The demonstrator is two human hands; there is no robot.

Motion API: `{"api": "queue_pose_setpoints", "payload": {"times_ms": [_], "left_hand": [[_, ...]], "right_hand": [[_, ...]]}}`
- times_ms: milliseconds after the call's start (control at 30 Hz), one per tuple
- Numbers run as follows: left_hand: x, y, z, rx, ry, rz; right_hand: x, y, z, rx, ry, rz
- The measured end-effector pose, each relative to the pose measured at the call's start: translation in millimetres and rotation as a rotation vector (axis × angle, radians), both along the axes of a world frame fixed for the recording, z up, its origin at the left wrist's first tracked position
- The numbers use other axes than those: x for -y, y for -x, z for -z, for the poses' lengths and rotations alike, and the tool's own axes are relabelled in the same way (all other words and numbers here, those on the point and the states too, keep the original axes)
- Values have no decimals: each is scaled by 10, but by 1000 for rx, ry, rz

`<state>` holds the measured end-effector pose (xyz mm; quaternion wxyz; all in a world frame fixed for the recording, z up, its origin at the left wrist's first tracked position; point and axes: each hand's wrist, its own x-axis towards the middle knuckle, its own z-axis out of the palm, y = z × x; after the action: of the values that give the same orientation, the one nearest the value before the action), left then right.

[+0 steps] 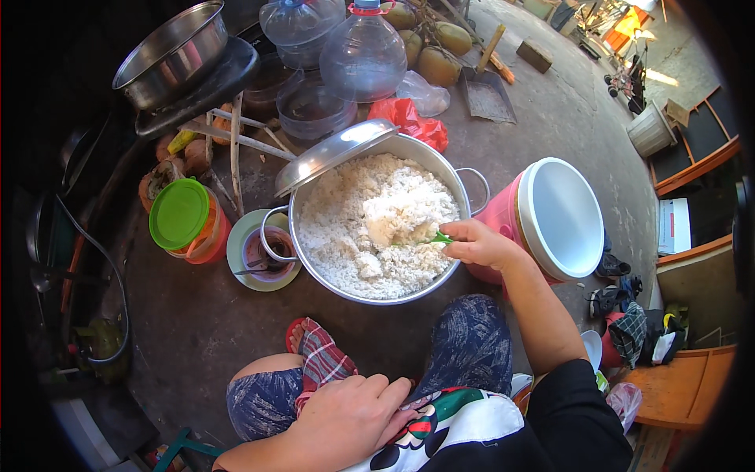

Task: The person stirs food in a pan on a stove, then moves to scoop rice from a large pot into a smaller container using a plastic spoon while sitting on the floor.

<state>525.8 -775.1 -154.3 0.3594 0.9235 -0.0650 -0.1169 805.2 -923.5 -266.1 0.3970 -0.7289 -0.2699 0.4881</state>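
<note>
A large metal pot [318, 277] full of white rice [342, 200] stands on the floor before me. Its metal lid [339, 154] leans tilted over the far left rim. My right hand [481, 243] grips the handle of a green utensil, likely a rice scoop [439, 238], whose head is mostly buried in the rice. In my lap lies my left hand [357, 407], back upward, against my shirt and close to a red plaid cloth [324, 360]. Its palm is hidden, so I cannot see whether it holds anything.
Right of the pot stands a pink drink cooler [498, 209] with a white lid [563, 218]. On the left are a bowl on a pale green plate [236, 274] and a green-lidded container [180, 213]. Plastic bottles [363, 56], coconuts [439, 68] and a dustpan [486, 94] lie behind.
</note>
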Motion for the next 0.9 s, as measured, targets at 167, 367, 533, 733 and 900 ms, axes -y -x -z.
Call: {"api": "queue_pose_setpoints", "payload": {"times_ms": [167, 367, 533, 733, 900], "left_hand": [[13, 7, 0, 9, -2, 11], [-10, 48, 95, 0, 11, 31], [27, -25, 23, 12, 7, 13], [30, -40, 17, -24, 14, -15], [69, -48, 8, 36, 55, -36]], "right_hand": [[40, 48, -107, -20, -35, 60], [147, 131, -325, -131, -52, 213], [417, 166, -712, -199, -162, 329], [1272, -12, -1170, -17, -251, 551], [2111, -256, -979, 775, -12, 644]]}}
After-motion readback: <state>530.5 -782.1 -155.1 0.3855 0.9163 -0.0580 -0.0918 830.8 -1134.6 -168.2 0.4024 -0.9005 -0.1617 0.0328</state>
